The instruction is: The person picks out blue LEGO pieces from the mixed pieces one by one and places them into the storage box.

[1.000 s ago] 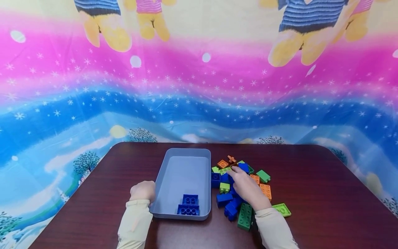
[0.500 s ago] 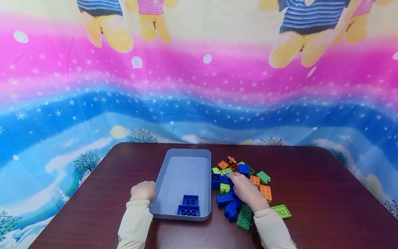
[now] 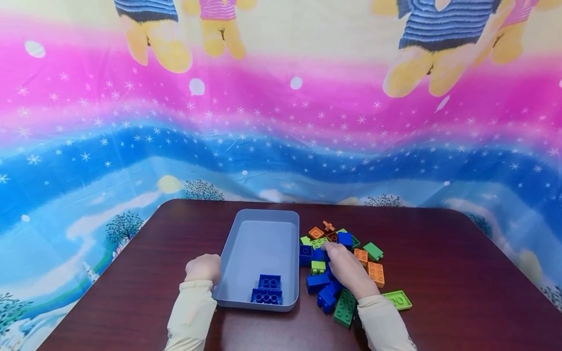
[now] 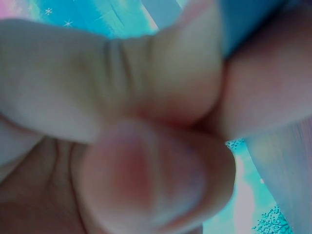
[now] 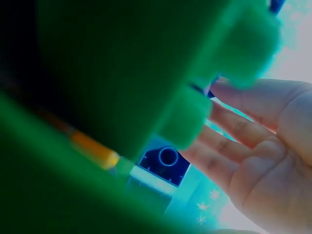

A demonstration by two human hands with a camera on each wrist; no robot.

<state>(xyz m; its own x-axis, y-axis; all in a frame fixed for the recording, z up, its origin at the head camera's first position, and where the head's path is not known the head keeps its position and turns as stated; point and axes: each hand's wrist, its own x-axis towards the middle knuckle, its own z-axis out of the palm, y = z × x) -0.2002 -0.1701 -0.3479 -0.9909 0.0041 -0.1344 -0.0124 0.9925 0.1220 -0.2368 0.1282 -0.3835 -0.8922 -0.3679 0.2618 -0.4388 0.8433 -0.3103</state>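
My left hand [image 3: 203,268] is curled at the near-left wall of the grey-blue tray [image 3: 259,248]; in the left wrist view its thumb and finger pinch the tray's rim [image 4: 246,24]. Inside the tray, two blue bricks [image 3: 266,296] lie with their hollow undersides up. My right hand [image 3: 350,270] reaches into a heap of toy bricks, its fingertips pinching a blue brick [image 3: 319,255]. In the right wrist view a blurred green brick [image 5: 117,73] fills the foreground and hides those fingertips; only a sliver of dark blue shows between thumb and fingers.
Blue bricks [image 3: 318,282], orange bricks [image 3: 375,274], lime bricks [image 3: 318,267] and a dark green brick [image 3: 345,308] crowd around the right hand. A lime plate [image 3: 398,300] lies right of the sleeve. Behind the brown table [image 3: 439,253] hangs a printed cloth [image 3: 281,122].
My right hand's fingertips have drawn back slightly from the lime bricks and closed in on the blue brick. The left hand and tray keep their places.
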